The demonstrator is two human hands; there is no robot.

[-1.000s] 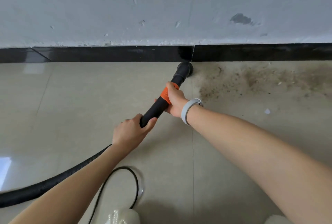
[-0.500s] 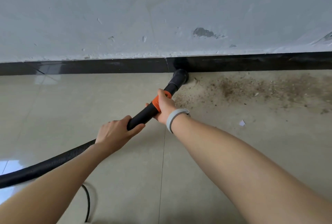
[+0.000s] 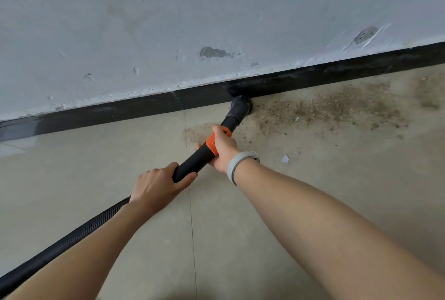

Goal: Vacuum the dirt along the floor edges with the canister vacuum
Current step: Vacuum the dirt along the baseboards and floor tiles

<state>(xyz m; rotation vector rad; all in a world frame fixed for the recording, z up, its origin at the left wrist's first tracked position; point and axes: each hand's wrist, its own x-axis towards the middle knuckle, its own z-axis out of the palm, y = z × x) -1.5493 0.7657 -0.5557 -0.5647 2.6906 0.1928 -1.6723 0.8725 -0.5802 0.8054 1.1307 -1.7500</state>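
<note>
While both hands grip the vacuum wand (image 3: 192, 162), right hand (image 3: 222, 148) ahead of left hand (image 3: 156, 185), its nozzle (image 3: 240, 106) meets the dirt (image 3: 325, 107) at the baseboard (image 3: 120, 112).

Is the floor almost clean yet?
Not yet. Left of the nozzle the floor along the baseboard looks clean. Left hand and right hand grip the wand. A long dirt patch and paper scrap remain.

The wall (image 3: 168, 23) and black skirting (image 3: 120, 109) close the floor's (image 3: 240, 239) far edge, the hose (image 3: 72, 239) bars the left, and open tile lies right of the nozzle (image 3: 240, 104) under dirt (image 3: 337, 107).
</note>
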